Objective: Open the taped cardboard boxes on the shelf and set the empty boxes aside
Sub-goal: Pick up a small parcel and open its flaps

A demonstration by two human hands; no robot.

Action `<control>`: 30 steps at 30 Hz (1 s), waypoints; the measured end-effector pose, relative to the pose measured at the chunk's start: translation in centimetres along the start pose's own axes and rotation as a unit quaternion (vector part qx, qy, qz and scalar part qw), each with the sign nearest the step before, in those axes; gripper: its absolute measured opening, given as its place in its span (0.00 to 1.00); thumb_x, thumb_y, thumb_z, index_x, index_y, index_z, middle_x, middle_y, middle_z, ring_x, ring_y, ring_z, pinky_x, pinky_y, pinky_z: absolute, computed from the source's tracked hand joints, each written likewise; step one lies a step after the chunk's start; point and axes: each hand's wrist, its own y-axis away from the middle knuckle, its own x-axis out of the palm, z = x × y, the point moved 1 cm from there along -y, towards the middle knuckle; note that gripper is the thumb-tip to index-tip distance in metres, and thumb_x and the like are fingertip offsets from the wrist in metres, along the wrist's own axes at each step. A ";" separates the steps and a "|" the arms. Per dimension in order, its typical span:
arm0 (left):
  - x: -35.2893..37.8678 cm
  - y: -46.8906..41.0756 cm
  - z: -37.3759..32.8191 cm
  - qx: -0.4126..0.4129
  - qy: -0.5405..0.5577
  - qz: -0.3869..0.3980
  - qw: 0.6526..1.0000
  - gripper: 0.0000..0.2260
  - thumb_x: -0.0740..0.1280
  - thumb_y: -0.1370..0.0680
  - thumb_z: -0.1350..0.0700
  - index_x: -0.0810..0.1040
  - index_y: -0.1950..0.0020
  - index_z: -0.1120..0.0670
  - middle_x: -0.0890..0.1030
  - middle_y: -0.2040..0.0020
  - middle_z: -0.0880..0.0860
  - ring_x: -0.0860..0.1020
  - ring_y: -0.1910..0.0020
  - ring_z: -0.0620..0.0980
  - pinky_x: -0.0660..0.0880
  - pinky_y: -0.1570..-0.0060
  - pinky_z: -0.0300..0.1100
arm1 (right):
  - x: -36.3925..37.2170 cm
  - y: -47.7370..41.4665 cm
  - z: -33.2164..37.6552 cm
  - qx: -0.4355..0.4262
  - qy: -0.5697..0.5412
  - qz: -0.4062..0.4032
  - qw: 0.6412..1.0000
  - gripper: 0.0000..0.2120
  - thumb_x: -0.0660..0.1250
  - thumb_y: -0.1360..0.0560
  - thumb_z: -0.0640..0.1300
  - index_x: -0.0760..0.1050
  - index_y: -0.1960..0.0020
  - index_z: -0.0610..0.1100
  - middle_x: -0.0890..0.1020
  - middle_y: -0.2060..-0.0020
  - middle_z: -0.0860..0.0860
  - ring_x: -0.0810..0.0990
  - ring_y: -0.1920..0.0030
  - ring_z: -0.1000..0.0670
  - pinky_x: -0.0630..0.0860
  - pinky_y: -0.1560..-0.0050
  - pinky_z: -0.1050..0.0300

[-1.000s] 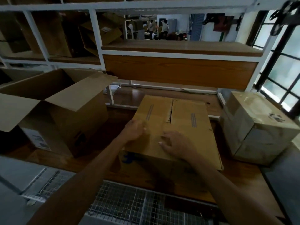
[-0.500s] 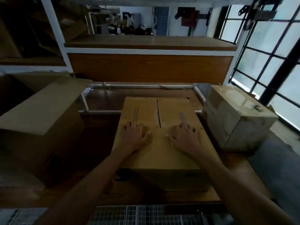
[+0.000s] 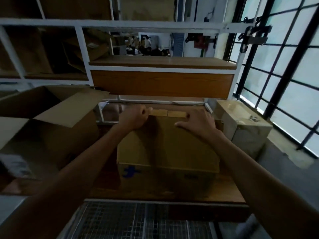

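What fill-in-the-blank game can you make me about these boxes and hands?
1. The left hand and right hand both grip the far edge of the cardboard box standing in the ____ of the three.
2. The box beside the left arm has its flaps ____.
3. The tape-wrapped box stands on the ____ side, near the window.
4. The mark printed on the gripped box's front is coloured ____.

Missing words: middle, open, right, blue.

Left fingers [image 3: 146,111] and right fingers [image 3: 188,116] curl over the far top edge of the middle box [image 3: 167,145] on the shelf [image 3: 229,192]. An open box [image 3: 48,138] stands left of them and a taped box [image 3: 245,130] right.
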 end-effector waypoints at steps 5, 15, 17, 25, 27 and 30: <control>-4.9 2.3 -1.7 -0.076 -0.007 0.231 0.970 0.28 0.60 0.24 0.34 0.76 0.36 0.54 0.76 0.37 0.54 0.74 0.39 0.54 0.69 0.35 0.56 | -4.0 3.5 1.3 -0.056 0.023 0.176 0.982 0.19 0.67 0.30 0.68 0.72 0.60 0.53 0.77 0.61 0.54 0.77 0.57 0.52 0.74 0.54 0.55; 4.3 12.4 -2.8 -0.079 -0.007 0.306 0.949 0.24 0.60 0.22 0.38 0.74 0.33 0.53 0.75 0.37 0.55 0.74 0.42 0.52 0.73 0.42 0.49 | -1.3 14.1 2.8 -0.084 -0.039 0.447 0.890 0.34 0.66 0.30 0.70 0.72 0.35 0.47 0.73 0.51 0.58 0.73 0.53 0.56 0.70 0.55 0.58; 8.0 14.3 -2.7 -0.080 -0.021 0.249 0.965 0.31 0.56 0.23 0.34 0.66 0.27 0.50 0.67 0.27 0.56 0.66 0.30 0.57 0.66 0.32 0.57 | 0.2 15.1 2.5 -0.074 -0.036 0.475 0.876 0.49 0.58 0.35 0.79 0.73 0.34 0.39 0.78 0.43 0.41 0.78 0.46 0.40 0.75 0.48 0.47; 12.2 15.4 -3.8 0.129 -0.082 0.003 0.988 0.17 0.67 0.26 0.49 0.77 0.39 0.54 0.77 0.42 0.56 0.75 0.43 0.57 0.74 0.46 0.52 | 5.8 11.9 -0.6 -0.027 -0.051 0.229 0.972 0.11 0.64 0.22 0.53 0.79 0.47 0.47 0.80 0.49 0.51 0.79 0.48 0.49 0.77 0.48 0.52; 12.5 14.2 -4.7 0.203 -0.084 0.003 0.976 0.12 0.65 0.28 0.51 0.80 0.51 0.57 0.79 0.55 0.56 0.77 0.57 0.56 0.76 0.60 0.47 | 7.1 10.5 -0.7 -0.009 -0.051 0.175 0.983 0.09 0.62 0.22 0.49 0.79 0.46 0.48 0.79 0.46 0.50 0.78 0.47 0.48 0.77 0.47 0.51; 12.4 12.4 -6.4 0.154 -0.029 0.066 0.985 0.11 0.62 0.22 0.51 0.77 0.55 0.58 0.78 0.58 0.56 0.77 0.61 0.56 0.72 0.64 0.46 | 9.3 8.7 -0.6 -0.007 -0.031 0.146 0.989 0.10 0.61 0.21 0.47 0.78 0.44 0.48 0.75 0.42 0.48 0.73 0.43 0.46 0.72 0.43 0.51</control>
